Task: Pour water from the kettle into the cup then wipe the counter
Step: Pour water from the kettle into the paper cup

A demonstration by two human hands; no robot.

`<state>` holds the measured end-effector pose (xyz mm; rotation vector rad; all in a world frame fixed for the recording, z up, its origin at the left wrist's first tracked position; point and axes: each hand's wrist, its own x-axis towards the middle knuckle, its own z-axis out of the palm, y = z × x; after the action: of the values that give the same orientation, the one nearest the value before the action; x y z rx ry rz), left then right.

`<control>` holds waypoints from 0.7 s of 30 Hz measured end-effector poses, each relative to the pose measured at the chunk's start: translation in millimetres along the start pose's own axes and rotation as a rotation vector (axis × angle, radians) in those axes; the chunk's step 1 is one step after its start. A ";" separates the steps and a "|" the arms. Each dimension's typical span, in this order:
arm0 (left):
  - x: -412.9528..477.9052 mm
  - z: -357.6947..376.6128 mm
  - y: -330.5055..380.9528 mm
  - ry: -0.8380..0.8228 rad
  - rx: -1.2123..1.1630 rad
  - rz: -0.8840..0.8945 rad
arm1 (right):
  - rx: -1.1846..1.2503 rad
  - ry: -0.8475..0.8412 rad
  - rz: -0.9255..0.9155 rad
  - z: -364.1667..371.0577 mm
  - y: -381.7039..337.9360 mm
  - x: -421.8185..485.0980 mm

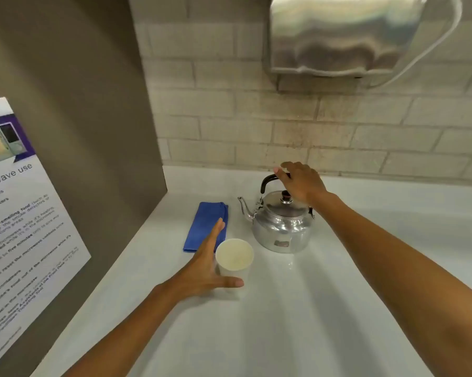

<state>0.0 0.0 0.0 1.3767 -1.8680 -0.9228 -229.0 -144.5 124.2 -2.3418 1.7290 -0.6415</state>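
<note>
Right grip [300, 183] curls around the kettle [282, 227] handle, left grip [207, 265] spread beside the cup [235, 258], cloth [206, 227] left of kettle.

One kettle [282, 224], one cup [234, 258], one cloth [206, 225].

One head-worn view looks steeply down, close over the counter [297, 308], facing the tiled wall [229, 110].
</note>
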 end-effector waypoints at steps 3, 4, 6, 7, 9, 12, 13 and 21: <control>2.8 5.1 0.6 -0.024 0.003 -0.063 | 0.072 0.024 0.049 2.2 5.8 3.6; 3.9 7.3 -2.4 -0.024 0.006 -0.073 | 0.091 0.026 0.077 2.1 7.0 3.3; 4.5 10.7 -2.2 -0.010 -0.014 -0.106 | 0.167 0.044 0.120 4.0 8.7 7.3; 4.7 12.4 -2.3 -0.001 -0.023 -0.120 | 0.203 0.058 0.129 4.6 9.3 9.6; 4.0 16.5 -3.4 0.017 -0.039 -0.146 | 0.248 0.089 0.155 6.3 9.5 13.4; 4.6 22.3 -5.4 0.037 -0.077 -0.160 | 0.238 0.128 0.198 9.0 7.7 14.8; 5.4 23.7 -6.2 0.040 -0.090 -0.163 | 0.227 0.147 0.216 10.1 7.3 15.1; 11.4 29.1 -14.3 0.074 -0.153 -0.146 | 0.225 0.263 0.316 8.2 13.7 13.5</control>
<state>-19.2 -9.1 -27.0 1.4466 -1.6241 -1.0497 -234.2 -162.6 115.0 -1.8498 1.9580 -1.0574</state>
